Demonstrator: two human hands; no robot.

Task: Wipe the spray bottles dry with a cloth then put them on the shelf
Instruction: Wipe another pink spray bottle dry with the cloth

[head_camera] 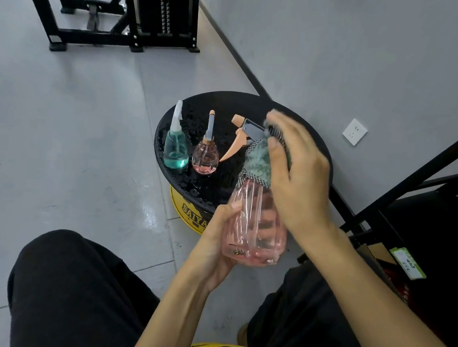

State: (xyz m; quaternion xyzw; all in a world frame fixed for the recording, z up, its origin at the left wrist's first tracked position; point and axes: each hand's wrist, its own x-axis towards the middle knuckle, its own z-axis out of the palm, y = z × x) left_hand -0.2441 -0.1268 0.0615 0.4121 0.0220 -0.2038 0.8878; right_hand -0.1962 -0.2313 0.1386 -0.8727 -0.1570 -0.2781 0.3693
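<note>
Near the stool [200,107], left-hand fingers [234,205] clasp a near-empty pink bottle [253,230], right-hand fingers [275,149] cloth [256,162].

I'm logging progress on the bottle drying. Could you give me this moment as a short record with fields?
held: large pink ribbed clear-plastic spray bottle, tilted
left hand: grips its lower body
right hand: wraps green checked-edge cloth round its neck
waiting: small teal plastic bottle, small pink teardrop bottle, upright on wet round black stool
shelf: black metal frame at right

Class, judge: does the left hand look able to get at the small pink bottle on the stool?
Probably not: the left hand grips the large pink bottle, though nothing stands before the small pink bottle.
</note>
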